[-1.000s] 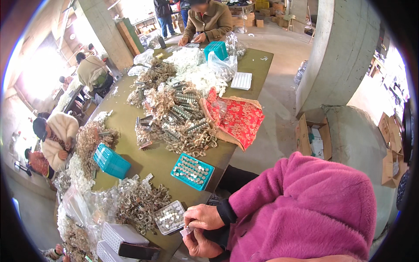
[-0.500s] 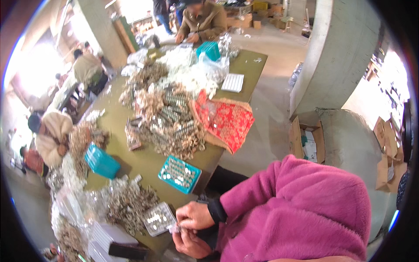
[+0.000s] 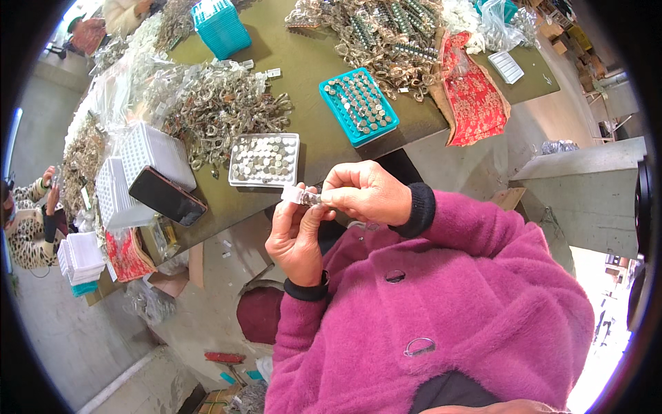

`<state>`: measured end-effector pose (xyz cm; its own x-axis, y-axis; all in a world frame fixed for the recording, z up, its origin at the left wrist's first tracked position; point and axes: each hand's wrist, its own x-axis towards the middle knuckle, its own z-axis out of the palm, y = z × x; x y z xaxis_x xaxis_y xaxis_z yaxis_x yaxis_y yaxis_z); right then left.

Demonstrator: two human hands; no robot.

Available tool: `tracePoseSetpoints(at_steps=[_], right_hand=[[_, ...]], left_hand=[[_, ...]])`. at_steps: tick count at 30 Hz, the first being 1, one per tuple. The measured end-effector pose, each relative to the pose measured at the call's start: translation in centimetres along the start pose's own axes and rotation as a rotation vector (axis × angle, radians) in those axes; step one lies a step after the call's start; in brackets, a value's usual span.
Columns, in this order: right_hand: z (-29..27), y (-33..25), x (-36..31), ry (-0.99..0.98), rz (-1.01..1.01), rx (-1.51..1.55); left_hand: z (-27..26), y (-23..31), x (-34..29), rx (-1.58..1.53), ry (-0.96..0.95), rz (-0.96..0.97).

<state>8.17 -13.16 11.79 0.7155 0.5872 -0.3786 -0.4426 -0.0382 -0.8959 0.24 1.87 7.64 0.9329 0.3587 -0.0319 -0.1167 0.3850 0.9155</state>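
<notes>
Close in front of my body, both hands meet over one small shiny metal piece with a white tag [image 3: 292, 194]; its exact kind is too small to make out. My left hand [image 3: 296, 241] pinches it near the tag from below. From the right, my right hand [image 3: 365, 193] has thumb and forefinger closed at its other end. Just beyond the left fingers, a white tray [image 3: 264, 160] holds many small round, silvery discs. Farther right sits a teal tray [image 3: 358, 107] with similar round pieces in rows.
A tangled pile of metal pieces [image 3: 221, 107] lies behind the white tray. Stacked white trays [image 3: 157, 155] stand left, with a dark phone [image 3: 167, 196] leaning against them. Farther back are stacked teal trays [image 3: 221, 31], another metal heap [image 3: 379, 34] and red patterned cloth [image 3: 476, 96].
The view has tilted down and turned, showing more of my pink jacket and the near table edge. Both hands stay together at the small metal piece.
</notes>
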Motion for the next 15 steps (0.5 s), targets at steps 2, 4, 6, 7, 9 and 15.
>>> tracePoseSetpoints(at_steps=[2, 4, 6, 7, 9, 15], right_hand=[[0.2, 0.2, 0.2, -0.002, 0.024, 0.006], [0.2, 0.7, 0.6, 0.007, 0.03, 0.002], [0.2, 1.1, 1.0, 0.029, 0.032, -0.012], [0.0, 1.2, 1.1, 0.014, 0.072, 0.022], [-0.4, 1.4, 1.1, -0.009, 0.192, 0.079], [-0.5, 1.8, 0.9, -0.034, 0.234, 0.321]], left_hand=[[-0.1, -0.4, 0.0, 0.133, -0.019, 0.126], [-0.4, -0.8, 0.2, 0.319, -0.053, 0.302], [-0.6, -0.9, 0.2, 0.473, -0.08, 0.463], [-0.7, -0.9, 0.2, 0.535, -0.103, 0.543], [-1.1, -0.6, 0.3, 0.603, -0.134, 0.519], [-1.7, 0.1, 0.9, -0.039, -0.082, -0.097]])
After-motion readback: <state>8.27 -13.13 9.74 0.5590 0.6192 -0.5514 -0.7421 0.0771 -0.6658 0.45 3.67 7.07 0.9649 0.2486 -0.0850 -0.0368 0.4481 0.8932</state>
